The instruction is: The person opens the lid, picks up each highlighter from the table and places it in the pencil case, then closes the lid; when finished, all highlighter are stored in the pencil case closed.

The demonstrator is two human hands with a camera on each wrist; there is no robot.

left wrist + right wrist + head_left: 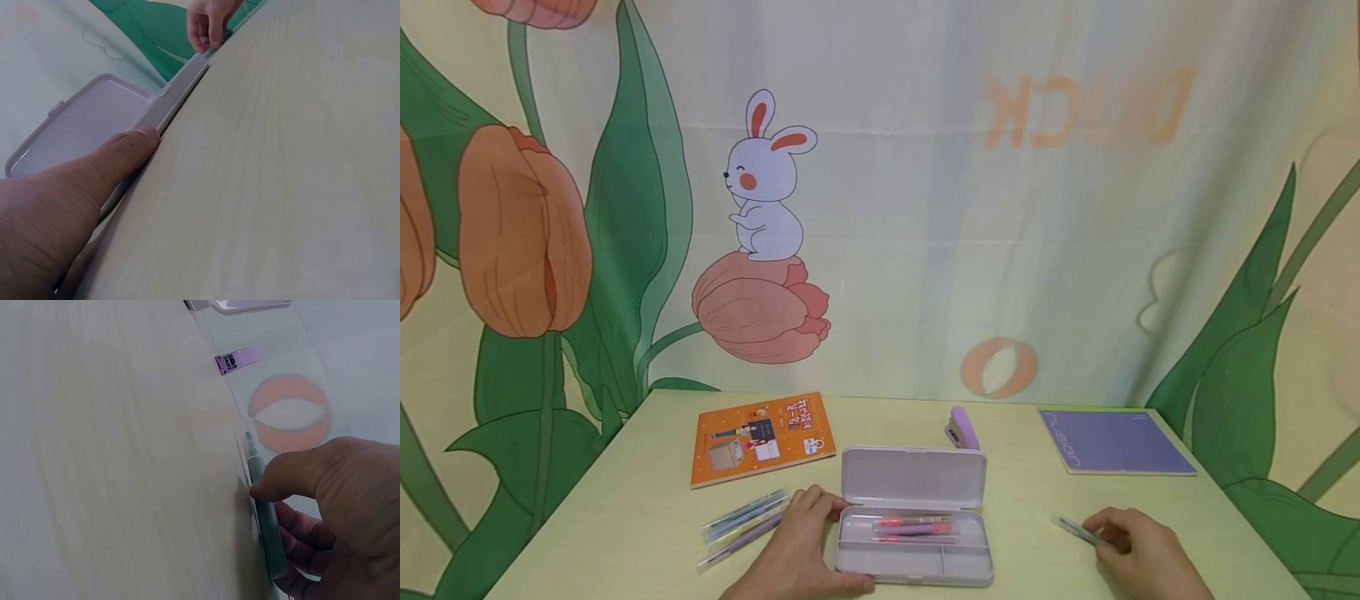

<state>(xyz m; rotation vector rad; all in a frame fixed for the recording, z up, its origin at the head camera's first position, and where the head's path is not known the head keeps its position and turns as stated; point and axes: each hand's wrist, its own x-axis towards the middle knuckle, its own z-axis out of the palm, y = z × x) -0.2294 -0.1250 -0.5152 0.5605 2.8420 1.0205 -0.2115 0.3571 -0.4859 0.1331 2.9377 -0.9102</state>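
Note:
An open pale grey pencil case (913, 565) lies on the table with its lid (913, 477) raised at the back. Several pens with pink and reddish parts (914, 529) lie in its rear compartment. My left hand (801, 546) holds the case by its left end, the thumb along the front wall and the fingers near the back left corner. To the right of the case, my right hand (1138, 550) pinches a grey-green pen (267, 528) with a clear cap between thumb and fingers, low over the table. Whether the pen touches the tabletop I cannot tell.
Several capped pens (741, 527) lie side by side left of my left hand. An orange book (763, 439) is behind them. A purple stapler (962, 427) stands behind the case, and a blue-purple notebook (1116, 442) lies at the back right. A printed curtain (895, 208) hangs behind the table.

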